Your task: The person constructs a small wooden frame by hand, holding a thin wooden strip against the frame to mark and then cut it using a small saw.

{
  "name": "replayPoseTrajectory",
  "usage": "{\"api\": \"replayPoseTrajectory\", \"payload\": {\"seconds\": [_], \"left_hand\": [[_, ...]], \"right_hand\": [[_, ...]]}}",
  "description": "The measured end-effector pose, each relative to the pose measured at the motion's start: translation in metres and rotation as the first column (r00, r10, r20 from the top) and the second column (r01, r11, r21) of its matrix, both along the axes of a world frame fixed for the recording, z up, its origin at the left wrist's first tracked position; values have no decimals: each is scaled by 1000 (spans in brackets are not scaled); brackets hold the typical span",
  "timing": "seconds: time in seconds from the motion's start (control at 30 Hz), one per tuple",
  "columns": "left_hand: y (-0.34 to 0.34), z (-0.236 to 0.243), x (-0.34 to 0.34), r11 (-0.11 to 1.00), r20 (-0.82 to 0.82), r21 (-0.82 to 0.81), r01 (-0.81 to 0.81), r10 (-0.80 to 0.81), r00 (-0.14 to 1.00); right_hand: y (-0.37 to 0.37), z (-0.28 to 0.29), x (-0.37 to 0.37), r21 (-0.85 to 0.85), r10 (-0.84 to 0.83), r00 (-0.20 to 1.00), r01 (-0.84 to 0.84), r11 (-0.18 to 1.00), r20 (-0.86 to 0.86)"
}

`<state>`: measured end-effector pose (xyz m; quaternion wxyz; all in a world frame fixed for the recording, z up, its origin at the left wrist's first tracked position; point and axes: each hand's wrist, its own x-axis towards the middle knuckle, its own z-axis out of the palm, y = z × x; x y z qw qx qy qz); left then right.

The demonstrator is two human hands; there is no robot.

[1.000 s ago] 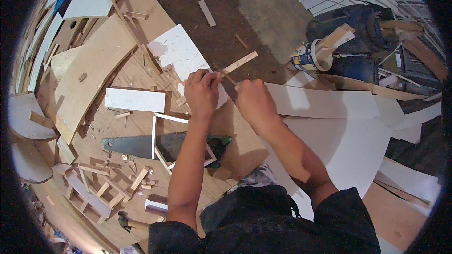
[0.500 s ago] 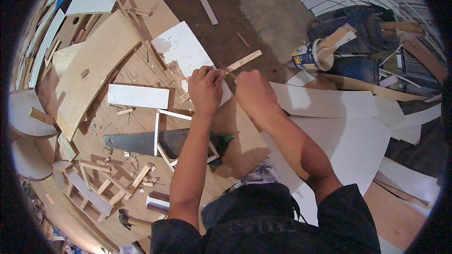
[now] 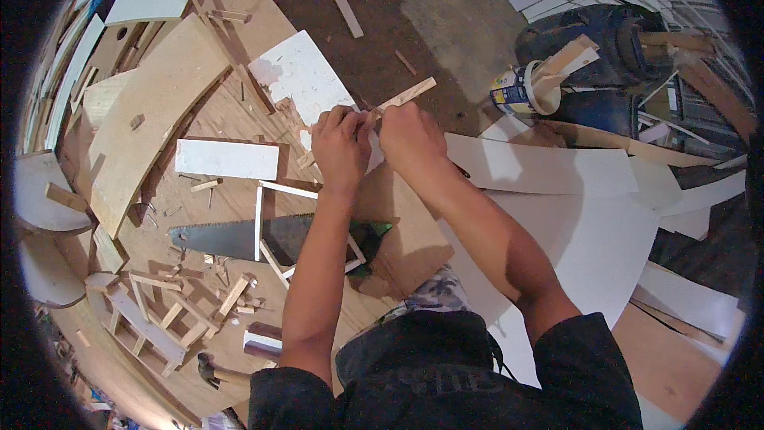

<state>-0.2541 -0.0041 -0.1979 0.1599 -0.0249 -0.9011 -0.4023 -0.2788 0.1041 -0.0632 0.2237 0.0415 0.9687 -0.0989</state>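
Now the left hand [image 3: 341, 147] pinches a stick [image 3: 409, 93] pointing far right; just beside, the right hand [image 3: 414, 139] is curled, its hold hidden. Nearer, left, lies a saw [image 3: 227, 239].

One head-worn fisheye view; facing downward; near both hands [image 3: 341, 150] [image 3: 412, 143]

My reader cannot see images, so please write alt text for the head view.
A person's left hand and right hand are close together at a wooden stick. Below, a saw lies on a board, partly under a frame; a tub of wood is upper right.
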Motion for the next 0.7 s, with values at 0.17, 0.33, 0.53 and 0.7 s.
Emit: {"api": "replayPoseTrajectory", "payload": {"seconds": [0.17, 0.33, 0.53, 0.7], "left_hand": [[-6, 1, 4, 1000, -5, -2, 18, -18, 1000], [0, 1, 1, 1000, 34, -11, 6, -6, 999], [-1, 1, 3, 999, 12, 26, -21, 21, 1000], [-2, 2, 1, 1000, 10, -3, -6, 6, 1000]], "right_hand": [[7, 18, 7, -10, -15, 990, 17, 1000, 138], [2, -2, 1, 21, 17, 1000, -18, 1000, 17], [0, 11, 10, 1, -7, 998, 7, 1000, 63], [4, 7, 2, -12, 15, 998, -14, 1000, 59]]}}
